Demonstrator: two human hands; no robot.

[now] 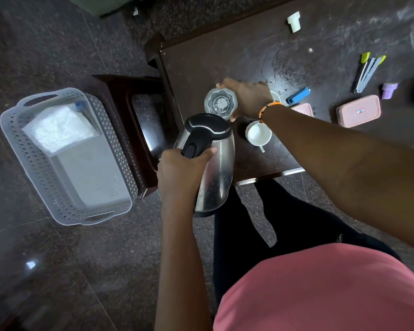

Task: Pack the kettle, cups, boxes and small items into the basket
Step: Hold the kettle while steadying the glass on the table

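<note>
My left hand (177, 168) grips the black handle of the steel kettle (215, 173), held in the air over the table's near left corner. My right hand (246, 96) is closed around a clear glass (220, 103) standing on the table just behind the kettle. A white cup (258, 133) stands to the right of the kettle. The grey perforated basket (34, 168) rests on the floor at the left, with a white bag (60, 127) in it. Two pink boxes (357, 111) (302, 109) lie on the table at the right.
On the dark table (213, 60) lie a blue lighter (298, 95), green-tipped tongs (368, 72), a small purple container (389, 90) and a white plastic piece (294, 21). A dark wooden stool (120, 89) stands between basket and table. My legs are below the table edge.
</note>
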